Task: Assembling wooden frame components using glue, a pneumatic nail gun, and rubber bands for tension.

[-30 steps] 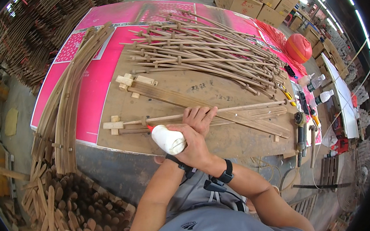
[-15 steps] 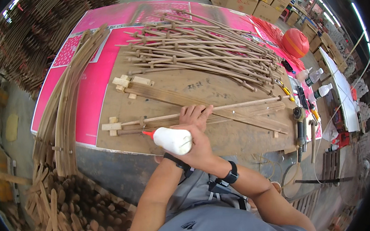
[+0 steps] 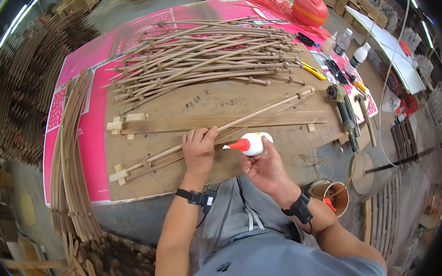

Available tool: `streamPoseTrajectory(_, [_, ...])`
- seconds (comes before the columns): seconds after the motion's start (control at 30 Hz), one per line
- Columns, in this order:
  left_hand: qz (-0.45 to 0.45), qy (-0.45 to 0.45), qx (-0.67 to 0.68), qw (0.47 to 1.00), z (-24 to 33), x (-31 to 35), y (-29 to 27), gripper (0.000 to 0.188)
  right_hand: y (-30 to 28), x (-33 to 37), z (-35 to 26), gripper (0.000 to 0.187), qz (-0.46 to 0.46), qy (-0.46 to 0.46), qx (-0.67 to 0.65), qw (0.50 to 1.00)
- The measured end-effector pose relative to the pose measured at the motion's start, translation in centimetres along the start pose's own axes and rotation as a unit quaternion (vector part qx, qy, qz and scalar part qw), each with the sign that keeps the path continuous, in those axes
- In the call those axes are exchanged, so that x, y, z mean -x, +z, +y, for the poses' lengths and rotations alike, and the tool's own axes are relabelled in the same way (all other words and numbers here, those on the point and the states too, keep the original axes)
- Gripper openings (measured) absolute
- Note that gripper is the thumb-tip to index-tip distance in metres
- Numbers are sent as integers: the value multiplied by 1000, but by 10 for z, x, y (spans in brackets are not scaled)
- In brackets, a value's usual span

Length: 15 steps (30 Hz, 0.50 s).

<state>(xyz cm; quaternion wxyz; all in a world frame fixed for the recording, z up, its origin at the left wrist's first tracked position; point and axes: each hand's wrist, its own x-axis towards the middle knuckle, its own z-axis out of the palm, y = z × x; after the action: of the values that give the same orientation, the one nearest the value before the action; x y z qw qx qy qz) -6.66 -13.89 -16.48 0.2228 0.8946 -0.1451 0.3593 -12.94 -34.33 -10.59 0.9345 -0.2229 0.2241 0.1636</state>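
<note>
My right hand point(image 3: 268, 169) is closed around a white squeeze glue bottle point(image 3: 255, 143) that lies tilted, its red nozzle pointing left. Just left of the nozzle, my left hand point(image 3: 199, 147) has its fingers wrapped over a thin wooden rod point(image 3: 263, 110). That rod slants from near left to far right and has a small knob near its far end. Partly under it, a bundle of flat wooden slats point(image 3: 180, 126) lies on a brown board point(image 3: 171, 110). Pale wooden blocks point(image 3: 119, 174) stand at the near-left end, by further slats partly hidden by my left hand.
A big heap of knobbed rods point(image 3: 202, 49) covers the table's far part. Long slats point(image 3: 67, 151) hang over its left edge. To the right are a power tool point(image 3: 345, 117), a hammer point(image 3: 366, 116), a yellow cutter point(image 3: 312, 70), bottles point(image 3: 359, 56) and a bucket point(image 3: 339, 198).
My hands have moved apart: the glue bottle has gone from above my left wrist to the right of my left hand. The view has turned, shifting the table. My left hand stays on the rod.
</note>
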Motion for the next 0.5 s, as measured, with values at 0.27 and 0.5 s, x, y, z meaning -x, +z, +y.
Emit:
streamPoseTrajectory(0.27, [-31, 23, -25, 999, -3, 5, 1, 17, -28, -28, 16, 59, -24, 126, -166, 978])
streamPoseTrajectory(0.5, [-31, 34, -23, 999, -8, 7, -1, 16, -38, -30, 23, 72, -46, 134, -132, 981])
